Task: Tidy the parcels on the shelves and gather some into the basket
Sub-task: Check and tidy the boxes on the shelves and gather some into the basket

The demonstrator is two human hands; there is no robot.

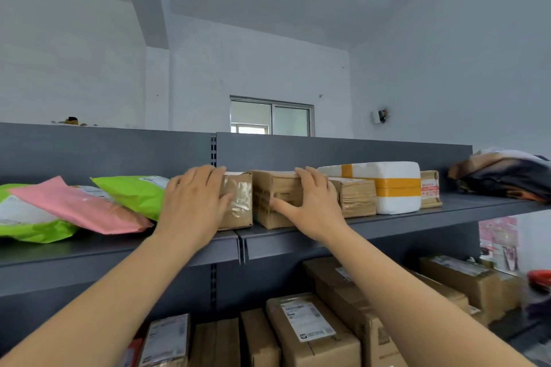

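While both arms reach up to the top shelf (402,219), the left hand (193,202) lies over the left end of a taped parcel (240,205), fingers draped on its top and thumb on the front. The right hand (311,205) clasps the cardboard box (265,202) just right of it the same way, thumb spread across the near face. The two parcels sit touching at mid-shelf, between a green mailer (134,191) and a pink mailer (80,205) on the left and a white foam box (390,185) on the right. To square them up well, I'd press both inward together and slide rather than lift (that tape looks slick), keeping the near edges level. No basket is in sight from here.
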